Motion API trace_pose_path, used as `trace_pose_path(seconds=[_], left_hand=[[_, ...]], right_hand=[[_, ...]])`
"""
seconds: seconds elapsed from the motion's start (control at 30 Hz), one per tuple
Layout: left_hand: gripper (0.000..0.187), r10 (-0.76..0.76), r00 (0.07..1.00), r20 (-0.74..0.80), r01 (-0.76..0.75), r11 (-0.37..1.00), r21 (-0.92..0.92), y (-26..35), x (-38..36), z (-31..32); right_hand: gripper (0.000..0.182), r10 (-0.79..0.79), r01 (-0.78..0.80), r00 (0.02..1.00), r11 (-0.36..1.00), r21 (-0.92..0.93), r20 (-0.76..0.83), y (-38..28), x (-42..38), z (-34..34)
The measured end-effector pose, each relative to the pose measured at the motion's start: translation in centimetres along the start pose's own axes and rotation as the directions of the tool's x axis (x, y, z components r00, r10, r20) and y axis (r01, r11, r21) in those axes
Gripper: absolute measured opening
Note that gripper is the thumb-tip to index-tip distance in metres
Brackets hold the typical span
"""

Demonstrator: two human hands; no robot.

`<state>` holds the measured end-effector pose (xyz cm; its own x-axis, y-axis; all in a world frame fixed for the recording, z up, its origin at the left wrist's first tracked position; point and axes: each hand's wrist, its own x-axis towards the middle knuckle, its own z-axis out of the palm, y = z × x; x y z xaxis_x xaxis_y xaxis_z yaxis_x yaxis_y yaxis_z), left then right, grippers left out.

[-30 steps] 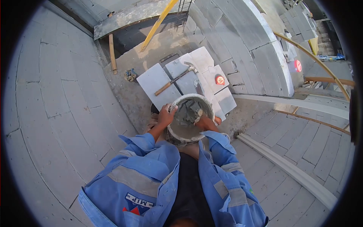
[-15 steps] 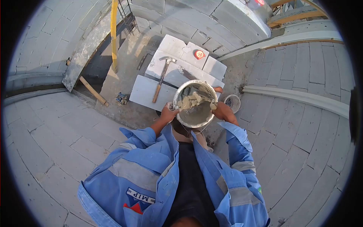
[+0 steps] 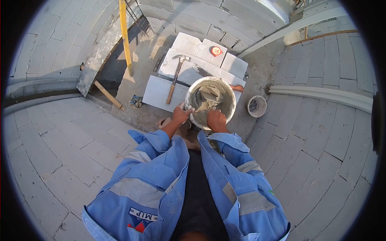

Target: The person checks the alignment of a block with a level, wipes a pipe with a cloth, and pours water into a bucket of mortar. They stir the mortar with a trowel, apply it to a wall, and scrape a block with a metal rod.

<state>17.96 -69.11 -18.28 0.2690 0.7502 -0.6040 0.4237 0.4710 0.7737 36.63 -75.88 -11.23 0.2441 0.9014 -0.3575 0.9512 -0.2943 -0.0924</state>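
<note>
A round white bucket (image 3: 232, 105), crusted on its rim, stands in front of me with grey mortar (image 3: 205, 105) inside. My left hand (image 3: 181, 114) is closed on the left side of its rim. Over the bucket's near side, my right hand (image 3: 216, 119) is closed in a fist round what looks like a mortar-coated trowel (image 3: 210, 94); its handle is hidden by my fingers. Behind the bucket, a claw hammer (image 3: 176, 76) lies on white blocks (image 3: 158, 93). A tool with a dark blade and a brown handle (image 3: 237, 88) is partly covered by the bucket.
A red tape measure (image 3: 216, 51) sits on the far blocks. To the right stands a small bucket (image 3: 256, 106) with dark contents. On the left are a wooden stick (image 3: 109, 95), a yellow bar (image 3: 125, 38) and a crumpled rag (image 3: 136, 101). Grey block walls (image 3: 299, 116) surround the spot.
My right hand has left the bucket's right rim and moved left and inward, over the mortar, closing round the trowel. My left hand stays on the rim. The view has shifted slightly.
</note>
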Motion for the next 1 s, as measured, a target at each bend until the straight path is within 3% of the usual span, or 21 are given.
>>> trace_pose_path(seconds=[0.03,0.07,0.13,0.2,0.23,0.27,0.3,0.33,0.37,0.4,0.43,0.47,0.53,0.57,0.63,0.83,0.9,1.0], left_hand=[[0.076,-0.007,0.999,-0.041,0.008,1.0,0.018,-0.7,0.3,0.3],[0.076,-0.002,0.999,-0.04,0.003,1.0,0.017,-1.3,0.6,0.5],[0.077,-0.003,0.999,-0.049,0.006,0.998,0.06,-0.5,0.0,0.3],[0.076,0.033,0.997,-0.068,-0.028,0.997,0.066,-0.4,-0.1,0.5],[0.077,0.039,0.999,-0.035,-0.036,0.995,0.091,0.6,-0.2,0.1],[0.077,0.037,0.999,0.001,-0.037,0.993,0.115,1.3,-0.7,-0.3],[0.076,0.046,0.999,-0.026,-0.041,0.984,0.175,0.6,-0.5,0.1],[0.075,0.052,0.998,-0.043,-0.04,0.971,0.237,-0.1,-0.1,0.4],[0.075,-0.014,1.0,0.008,0.011,0.966,0.257,1.1,-0.5,-0.1],[0.074,-0.079,0.995,0.065,0.058,0.958,0.282,2.6,-1.0,-1.0],[0.073,-0.081,0.992,0.098,0.046,0.947,0.318,3.2,-0.9,-1.3],[0.073,-0.091,0.987,0.136,0.037,0.935,0.352,3.4,-0.5,-1.5],[0.075,-0.106,0.979,0.175,0.033,0.926,0.376,3.9,0.5,-2.1],[0.076,-0.147,0.963,0.225,0.054,0.927,0.372,4.4,0.7,-2.6],[0.078,-0.233,0.925,0.299,0.097,0.907,0.409,5.0,0.3,-2.6],[0.083,-0.203,0.886,0.417,0.009,0.907,0.422,5.1,2.1,-3.3],[0.083,-0.187,0.881,0.435,-0.008,0.912,0.41,4.0,2.8,-2.9],[0.084,-0.201,0.875,0.44,-0.006,0.904,0.427,4.2,2.5,-3.0]], right_hand=[[0.02,-0.021,0.019,0.992,1.0,0.015,0.127,0.5,-0.1,-1.1],[0.02,-0.02,0.018,0.992,1.0,0.013,0.122,1.2,-0.2,-2.2],[0.031,0.03,-0.043,0.958,0.998,0.04,0.286,2.7,0.2,-5.1],[0.042,0.12,-0.189,0.917,0.971,0.148,0.381,3.3,0.3,-10.0],[0.044,0.143,-0.24,0.913,0.945,0.22,0.383,3.9,0.5,-11.1],[0.037,0.068,-0.186,0.951,0.905,0.383,0.302,5.9,1.1,-9.2],[0.035,0.067,-0.259,0.912,0.858,0.444,0.404,6.2,1.9,-9.5],[0.033,0.145,-0.479,0.814,0.715,0.509,0.562,4.4,2.2,-11.0],[0.03,0.042,-0.39,0.816,0.775,0.497,0.576,5.3,4.1,-6.9],[0.031,0.057,-0.402,0.81,0.779,0.481,0.584,3.4,4.7,-5.6],[0.034,-0.172,-0.065,0.828,0.916,0.396,0.533,4.4,6.0,-0.1],[0.038,0.009,-0.142,0.934,0.927,0.346,0.358,0.7,5.5,-0.1],[0.042,0.224,-0.287,0.872,0.955,0.082,0.436,-4.4,4.3,-2.8],[0.042,0.247,-0.308,0.858,0.949,0.066,0.451,-5.3,3.6,-3.5],[0.046,0.276,-0.242,0.792,0.961,-0.136,0.545,-5.9,2.3,-4.7],[0.041,0.426,-0.481,0.787,0.876,0.012,0.447,-2.7,-0.1,-10.2],[0.04,0.463,-0.548,0.781,0.83,0.105,0.42,-0.6,1.2,-9.7],[0.037,0.462,-0.63,0.705,0.756,0.178,0.538,2.8,4.5,-4.6]])
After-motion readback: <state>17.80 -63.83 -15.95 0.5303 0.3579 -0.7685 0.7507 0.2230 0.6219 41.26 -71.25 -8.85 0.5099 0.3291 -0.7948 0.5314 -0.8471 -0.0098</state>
